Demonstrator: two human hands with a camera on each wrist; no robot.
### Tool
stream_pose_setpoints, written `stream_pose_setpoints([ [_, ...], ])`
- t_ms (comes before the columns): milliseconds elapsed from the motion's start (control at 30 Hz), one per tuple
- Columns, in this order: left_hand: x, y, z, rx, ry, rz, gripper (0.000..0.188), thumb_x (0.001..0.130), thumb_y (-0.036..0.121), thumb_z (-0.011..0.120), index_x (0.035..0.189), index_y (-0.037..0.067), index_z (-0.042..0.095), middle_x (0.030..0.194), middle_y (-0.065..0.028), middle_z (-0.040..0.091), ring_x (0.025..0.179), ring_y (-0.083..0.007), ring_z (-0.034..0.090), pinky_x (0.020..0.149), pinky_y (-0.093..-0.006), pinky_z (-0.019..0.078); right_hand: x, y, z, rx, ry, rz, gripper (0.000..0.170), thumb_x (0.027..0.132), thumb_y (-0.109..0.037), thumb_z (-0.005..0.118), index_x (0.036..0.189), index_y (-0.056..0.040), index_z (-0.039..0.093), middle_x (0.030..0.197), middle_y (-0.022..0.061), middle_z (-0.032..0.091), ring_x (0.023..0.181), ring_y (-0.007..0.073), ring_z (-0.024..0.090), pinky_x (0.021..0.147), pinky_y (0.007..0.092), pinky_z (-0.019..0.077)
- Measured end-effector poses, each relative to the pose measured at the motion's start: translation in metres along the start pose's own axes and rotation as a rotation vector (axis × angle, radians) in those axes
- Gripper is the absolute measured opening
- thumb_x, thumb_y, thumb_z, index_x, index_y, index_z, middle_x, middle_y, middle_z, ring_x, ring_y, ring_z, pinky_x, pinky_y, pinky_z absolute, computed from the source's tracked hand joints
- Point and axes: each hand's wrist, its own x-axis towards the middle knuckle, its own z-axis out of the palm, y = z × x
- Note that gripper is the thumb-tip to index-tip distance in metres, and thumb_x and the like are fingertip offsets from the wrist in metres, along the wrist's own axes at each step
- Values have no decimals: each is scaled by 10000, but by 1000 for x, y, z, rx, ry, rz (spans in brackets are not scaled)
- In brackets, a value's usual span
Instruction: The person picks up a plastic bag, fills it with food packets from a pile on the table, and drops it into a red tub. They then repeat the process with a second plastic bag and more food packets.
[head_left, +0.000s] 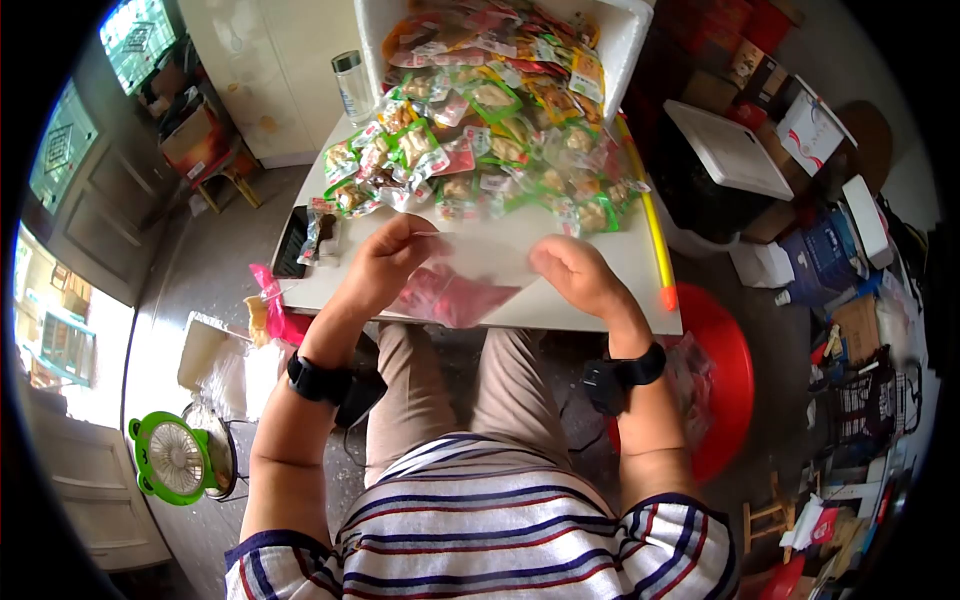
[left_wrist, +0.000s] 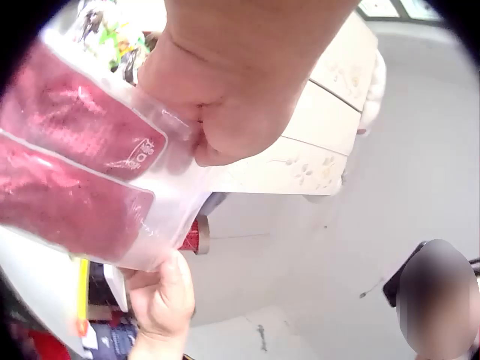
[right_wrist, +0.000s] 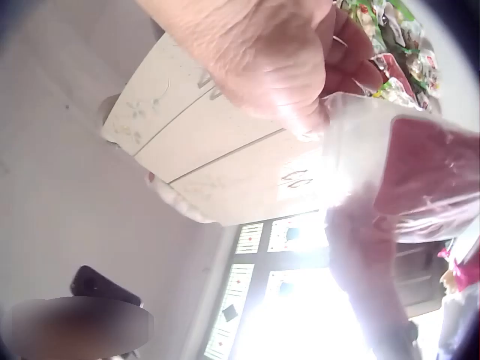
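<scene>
A clear plastic bag with red sections (head_left: 455, 290) is stretched between both hands over the table's front edge. My left hand (head_left: 385, 262) pinches its mouth edge on the left, fingers curled in. On the other side my right hand (head_left: 580, 275) pinches the opposite corner, thumb against the film in the left wrist view. That view shows two red panels (left_wrist: 75, 120) in the bag, parted by a pale seam, with small white print on one. Beyond the hands lies a heap of small snack packets (head_left: 480, 150) on the white table (head_left: 375, 285).
A white foam box (head_left: 625, 60) spills packets onto the table's back. A glass bottle (head_left: 350, 88) stands left of it. At the left edge lies a dark tray (head_left: 291, 243); a yellow stick (head_left: 648, 210) runs along the right edge. A red basin (head_left: 735, 380) sits below right.
</scene>
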Motion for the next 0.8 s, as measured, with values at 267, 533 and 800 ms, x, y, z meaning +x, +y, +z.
stream_pose_setpoints([
  [267,-38,27,54,88,-177,-7,139,812,-16,392,923,-16,475,866,-97,563,809,-158,547,695,-259,447,-39,-39,12,-253,16,-175,108,684,-101,543,694,-19,474,627,138,488,605,327,490,538,395,385],
  [533,-62,-42,38,-67,-204,-121,110,840,53,438,929,0,476,984,-90,532,917,-132,479,829,-256,352,-107,-33,-34,-91,18,92,130,743,-137,518,705,-17,483,640,147,498,630,311,502,551,382,379],
  [800,-109,-152,3,397,-246,-408,103,799,102,511,877,37,528,766,-10,535,704,-71,473,626,-208,398,-223,21,-115,112,312,581,91,779,-95,505,772,-5,516,687,19,515,630,99,498,564,228,399],
])
